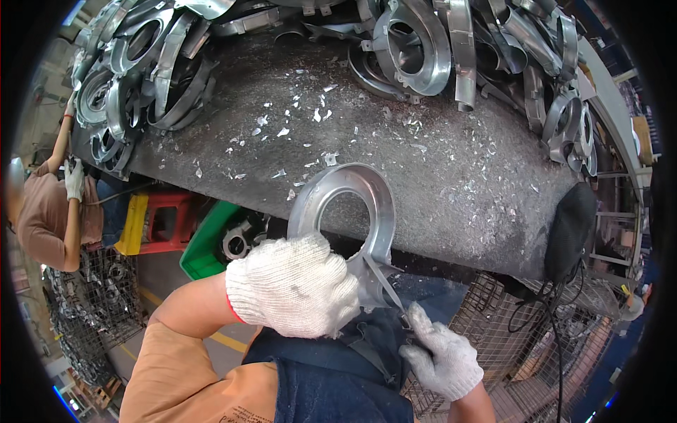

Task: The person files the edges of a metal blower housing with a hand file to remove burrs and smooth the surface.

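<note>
Observed from the head view: the left hand (293, 285), in a white knit glove, is clenched around the lower edge of a shiny metal ring casting (343, 211). The casting is a flat, flanged ring with a large round opening, and it is held just off the near edge of the desk (451, 176), tilted so that its open face turns up toward the camera. The ring rises up and away from the left hand, toward the desk.

A thin metal sliver (386, 280), apparently flash or a sprue remnant, runs from the ring's lower right edge down and to the right. Its long axis slants toward the right hand (441, 356), also gloved, which is closed on the sliver's lower end with a pinch of the fingertips. The right hand sits lower and nearer the body than the left; the left hand is the nearer 1 to the ring body, and the right touches only the sliver.

The desk surface is rough, grey and littered with small bright metal chips (296, 116). A heap of similar castings (416, 46) lies along its far side, well apart from both hands. Wire baskets (522, 331) stand below at right, and a green bin (208, 247) below at left. Another person (49, 211) works at the far left.
</note>
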Demonstrator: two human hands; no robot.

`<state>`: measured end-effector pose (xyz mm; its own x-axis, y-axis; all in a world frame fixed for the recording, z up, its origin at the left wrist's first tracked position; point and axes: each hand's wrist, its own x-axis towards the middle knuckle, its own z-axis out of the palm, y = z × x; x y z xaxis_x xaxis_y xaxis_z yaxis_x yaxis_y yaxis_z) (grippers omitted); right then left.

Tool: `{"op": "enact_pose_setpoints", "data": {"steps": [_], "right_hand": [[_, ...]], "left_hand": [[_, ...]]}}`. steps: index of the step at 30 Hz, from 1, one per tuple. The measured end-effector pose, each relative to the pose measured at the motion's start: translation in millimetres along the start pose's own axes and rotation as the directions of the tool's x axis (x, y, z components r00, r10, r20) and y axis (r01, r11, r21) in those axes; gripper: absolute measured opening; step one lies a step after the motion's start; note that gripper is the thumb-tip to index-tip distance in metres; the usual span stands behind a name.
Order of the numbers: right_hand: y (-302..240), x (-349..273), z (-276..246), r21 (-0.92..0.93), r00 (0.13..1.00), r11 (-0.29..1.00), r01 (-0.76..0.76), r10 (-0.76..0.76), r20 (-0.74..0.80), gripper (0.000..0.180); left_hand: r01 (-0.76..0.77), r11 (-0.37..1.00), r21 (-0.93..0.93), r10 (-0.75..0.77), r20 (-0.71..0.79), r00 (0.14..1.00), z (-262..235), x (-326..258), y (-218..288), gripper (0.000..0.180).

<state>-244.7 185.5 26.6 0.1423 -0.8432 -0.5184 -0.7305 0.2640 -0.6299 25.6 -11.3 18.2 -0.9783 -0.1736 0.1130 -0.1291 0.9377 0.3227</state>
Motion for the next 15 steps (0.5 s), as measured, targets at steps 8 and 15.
{"op": "enact_pose_setpoints", "data": {"steps": [8, 15], "right_hand": [[-10.9, 11.2, -9.4, -0.257, 0.997, 0.966, 0.02, -0.038, -0.065, 0.074], [-28.5, 40.4, -30.4, -0.511, 0.998, 0.857, 0.061, -0.046, 0.043, 0.067]], "left_hand": [[0.053, 0.998, -0.027, -0.058, -0.31, 0.949, 32.0, -13.7, -34.2, 0.024], [0.352, 0.936, 0.007, -0.307, -0.474, 0.825, 42.4, -23.8, -59.2, 0.097]]}}
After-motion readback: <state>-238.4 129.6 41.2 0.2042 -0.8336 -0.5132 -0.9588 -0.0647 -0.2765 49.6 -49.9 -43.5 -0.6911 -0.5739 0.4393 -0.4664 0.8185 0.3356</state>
